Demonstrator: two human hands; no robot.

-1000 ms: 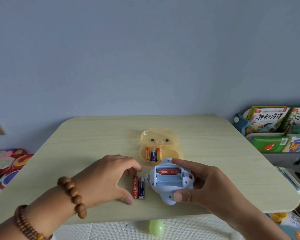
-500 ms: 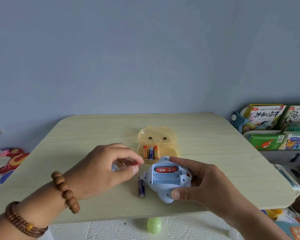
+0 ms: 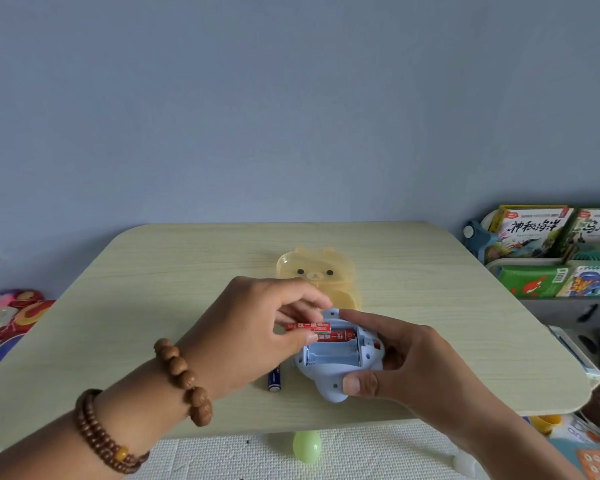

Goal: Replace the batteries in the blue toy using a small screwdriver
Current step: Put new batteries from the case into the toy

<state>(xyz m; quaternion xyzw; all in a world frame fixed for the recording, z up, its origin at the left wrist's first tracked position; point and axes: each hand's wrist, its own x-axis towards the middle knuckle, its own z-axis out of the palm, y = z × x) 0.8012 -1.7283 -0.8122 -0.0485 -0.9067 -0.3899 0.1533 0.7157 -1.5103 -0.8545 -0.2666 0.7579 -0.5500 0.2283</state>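
Now: the blue toy lies underside up on the desk, near the front edge and a little right of centre. The battery bay is open and faces up. Its far slot holds one seated battery with a red label, lying crosswise. The nearer slots show bare blue plastic.

The right hand grips the toy from 3 o'clock. The forefinger curls over the rim at 12 o'clock and the thumb presses on the shell at 6 o'clock. The other fingers are hidden behind the body.

The left hand comes in from 9 o'clock and pinches a red battery between thumb and fingertips. This battery is horizontal, and its right end overlaps the left end of the seated one in the view. Whether it touches the toy cannot be told.

A blue battery lies on the desk at 8 o'clock of the toy, just beside it. Its far end is hidden under the left palm.

At 12 o'clock, just behind the toy, is a translucent yellow bear case. Its lid is open with the bear face visible, and the left hand's fingers cover its tray.

The left wrist carries a large-bead bracelet. Further up the forearm is a small-bead bracelet.

Below the desk's front edge, at 6 o'clock, a pale green ball sits on a white mat. At 2 o'clock, off the desk, is a rack of picture books.
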